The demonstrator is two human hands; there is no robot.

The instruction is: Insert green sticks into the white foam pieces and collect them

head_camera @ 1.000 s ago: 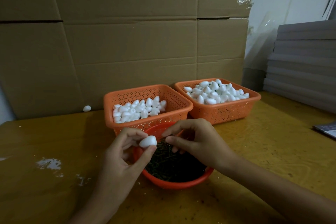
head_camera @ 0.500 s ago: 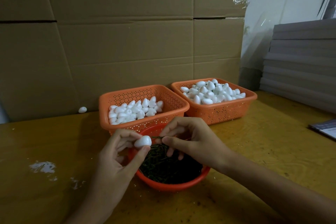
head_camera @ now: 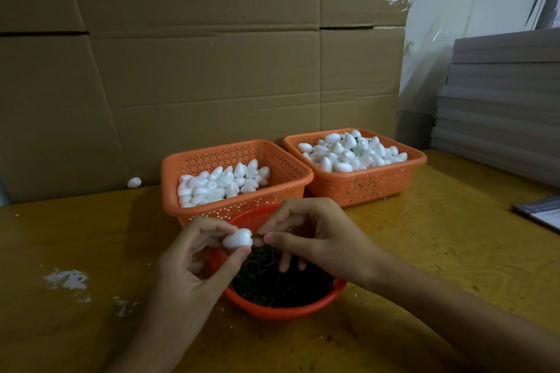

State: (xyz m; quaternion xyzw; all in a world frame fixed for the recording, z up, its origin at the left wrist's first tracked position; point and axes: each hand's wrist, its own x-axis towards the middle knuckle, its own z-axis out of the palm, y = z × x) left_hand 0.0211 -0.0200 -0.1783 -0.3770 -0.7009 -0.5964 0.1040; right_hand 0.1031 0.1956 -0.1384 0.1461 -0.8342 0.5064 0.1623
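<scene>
My left hand (head_camera: 185,269) pinches a white egg-shaped foam piece (head_camera: 237,238) between thumb and fingers, above the round orange bowl (head_camera: 281,310) of green sticks. My right hand (head_camera: 315,239) pinches a short green stick (head_camera: 257,237) whose tip meets the blunt end of the foam piece. Only a small stretch of the stick shows between my fingers and the foam. Behind the bowl stands an orange basket (head_camera: 236,206) of plain foam pieces, and to its right a second orange basket (head_camera: 363,185) is heaped with foam pieces, some with green stubs showing.
A stray foam piece (head_camera: 134,182) lies on the yellow-brown table (head_camera: 439,221) by the cardboard wall (head_camera: 197,70). White crumbs (head_camera: 65,278) mark the table at left. Grey stacked boards (head_camera: 500,106) stand at right, with a booklet (head_camera: 539,212) near the right edge.
My right hand lifted a green stick from the bowl and brought it left to the foam piece. My left hand rose slightly, keeping its hold on the foam.
</scene>
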